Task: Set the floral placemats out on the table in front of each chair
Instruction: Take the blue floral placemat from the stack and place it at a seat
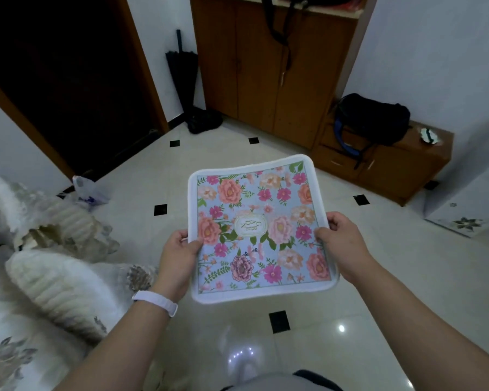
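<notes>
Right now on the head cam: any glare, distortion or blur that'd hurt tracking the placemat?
Head view: placemat evenly lit, sharp, print readable, no glare on it; glossy floor shows small light reflections near the bottom edge; wide-angle lens bows the cabinet edges; doorway at upper left is nearly black; room dim overall.
</notes>
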Available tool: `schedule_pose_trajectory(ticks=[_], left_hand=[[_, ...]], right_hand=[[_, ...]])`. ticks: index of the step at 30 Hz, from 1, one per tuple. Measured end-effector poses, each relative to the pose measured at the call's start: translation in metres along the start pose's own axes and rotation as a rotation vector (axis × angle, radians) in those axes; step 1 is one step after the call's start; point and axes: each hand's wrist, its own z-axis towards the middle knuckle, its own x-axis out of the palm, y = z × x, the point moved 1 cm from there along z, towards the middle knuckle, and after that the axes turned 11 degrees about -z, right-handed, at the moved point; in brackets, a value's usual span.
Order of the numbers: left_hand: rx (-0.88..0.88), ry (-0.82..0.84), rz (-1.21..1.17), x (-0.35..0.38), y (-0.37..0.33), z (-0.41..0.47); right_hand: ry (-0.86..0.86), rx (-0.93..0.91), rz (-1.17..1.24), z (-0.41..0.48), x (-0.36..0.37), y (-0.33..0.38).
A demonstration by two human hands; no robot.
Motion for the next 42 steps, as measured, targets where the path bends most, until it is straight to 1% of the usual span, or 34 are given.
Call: schedule_pose_trajectory(ticks=[5,12,22,26,31,36,42], left_hand=[[0.051,-0.034,-0.023,-0.014,-0.026,0.04],[0.072,-0.187,-0.095,-0.038,-0.045,0.098],[0.07,-0.417,-0.26,-0.041,-0.106,0.2],[0.134,-0.485,-0.289,-0.042,-0.136,0.226],[0.176,-0.611,-0.376,-0.054,-0.157,0.241],[0.207,-0.708,-0.43,-0.077,-0.168,0.271],[0.19,-0.728,-0.486,-0.12,-0.178,0.32]], right_hand=[[0.055,-0.024,-0.042,0.05,0.029,0.039],[0.145,-0.113,-0.12,0.13,0.091,0.086],[0.371,-0.237,-0.148,0.279,0.181,0.169],[0.482,-0.273,-0.144,0.326,0.214,0.21],[0.614,-0.337,-0.16,0.356,0.26,0.256],[0.665,-0.381,-0.17,0.379,0.309,0.287],[0.686,-0.383,-0.216,0.404,0.378,0.31]])
